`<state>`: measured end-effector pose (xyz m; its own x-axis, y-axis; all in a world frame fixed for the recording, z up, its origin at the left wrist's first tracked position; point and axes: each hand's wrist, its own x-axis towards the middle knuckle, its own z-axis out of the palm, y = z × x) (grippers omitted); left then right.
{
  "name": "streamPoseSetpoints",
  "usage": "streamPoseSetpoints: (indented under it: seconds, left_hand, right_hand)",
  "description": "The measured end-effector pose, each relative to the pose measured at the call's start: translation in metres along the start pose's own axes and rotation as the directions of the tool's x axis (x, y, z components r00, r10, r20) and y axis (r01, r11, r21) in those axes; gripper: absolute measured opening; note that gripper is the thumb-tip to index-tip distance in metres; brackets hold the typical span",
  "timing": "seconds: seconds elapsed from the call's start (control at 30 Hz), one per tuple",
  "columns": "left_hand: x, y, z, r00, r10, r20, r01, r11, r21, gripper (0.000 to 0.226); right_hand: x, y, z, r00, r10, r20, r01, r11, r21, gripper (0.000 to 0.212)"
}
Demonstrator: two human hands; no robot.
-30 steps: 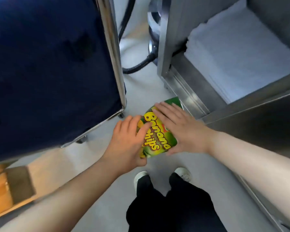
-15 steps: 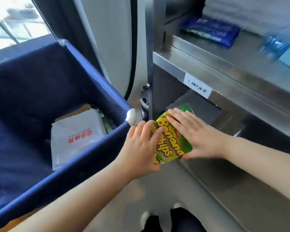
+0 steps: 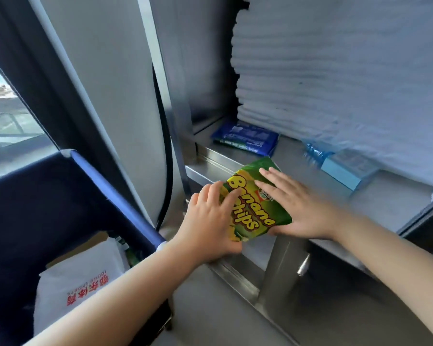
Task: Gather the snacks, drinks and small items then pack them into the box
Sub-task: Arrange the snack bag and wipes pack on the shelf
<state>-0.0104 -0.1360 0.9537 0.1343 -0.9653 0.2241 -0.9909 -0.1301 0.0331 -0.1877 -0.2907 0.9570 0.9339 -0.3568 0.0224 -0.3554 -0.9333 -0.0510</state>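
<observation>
A banana chips bag point(image 3: 256, 203) is held in the air just in front of the edge of a steel shelf point(image 3: 375, 203), near the centre of the view, its top corner tilted toward 1 o'clock. The left hand point(image 3: 210, 221) is clamped on the bag's lower left edge, fingers laid over the printed face and the thumb curled under the bottom seam. The right hand point(image 3: 298, 208) is kept flat, fingers straight and together, pressed against the bag's right side. On the shelf, a blue packet point(image 3: 245, 139) is seen at 12 o'clock from the bag and a pale blue box point(image 3: 345, 171) at 2 o'clock, below a stack of white towels point(image 3: 335, 71). At 8 o'clock a blue fabric cart point(image 3: 115, 193) is seen with a white bag point(image 3: 80, 278) inside; whether this is the packing box cannot be told. The bag is judged light, puffed with air, slick-skinned and easily crushed, so it is best taken by the sealed seams or cradled between flat palms, not squeezed across the middle.
</observation>
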Motion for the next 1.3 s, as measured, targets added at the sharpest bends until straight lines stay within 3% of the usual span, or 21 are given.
streamPoseSetpoints:
  seconds: [0.4,0.57,0.73,0.87,1.0,1.13,1.3]
  left_hand:
    - [0.103,0.023,0.042,0.995,0.038,0.089,-0.032,0.997,-0.067,0.103]
    - [0.130,0.018,0.056,0.970,0.111,0.214,-0.094,0.992,-0.088,0.098]
    - [0.144,0.003,0.062,0.893,0.312,0.324,-0.298,0.950,-0.094,0.098]
    - [0.163,-0.014,0.060,0.769,0.474,0.429,-0.462,0.876,-0.139,0.100]
    - [0.185,-0.021,0.062,0.657,0.601,0.455,-0.593,0.785,-0.179,0.093]
    - [0.196,-0.012,0.072,0.650,0.649,0.395,-0.615,0.755,-0.228,0.085]
    - [0.213,-0.001,0.081,0.648,0.659,0.383,-0.611,0.749,-0.255,0.067]
  right_hand:
    - [0.019,0.061,0.012,0.961,0.273,0.038,-0.275,0.960,0.056,0.100]
    - [0.027,0.070,0.015,0.911,0.374,0.171,-0.399,0.906,0.143,0.095]
    - [0.032,0.074,0.019,0.872,0.445,0.206,-0.487,0.833,0.264,0.098]
    - [0.032,0.071,0.013,0.826,0.499,0.262,-0.562,0.764,0.318,0.092]
    - [0.025,0.061,0.007,0.756,0.630,0.179,-0.654,0.740,0.157,0.076]
    - [0.017,0.036,0.016,0.694,0.714,0.094,-0.720,0.684,0.117,0.064]
    - [0.021,0.031,0.031,0.673,0.717,0.181,-0.740,0.656,0.148,0.057]
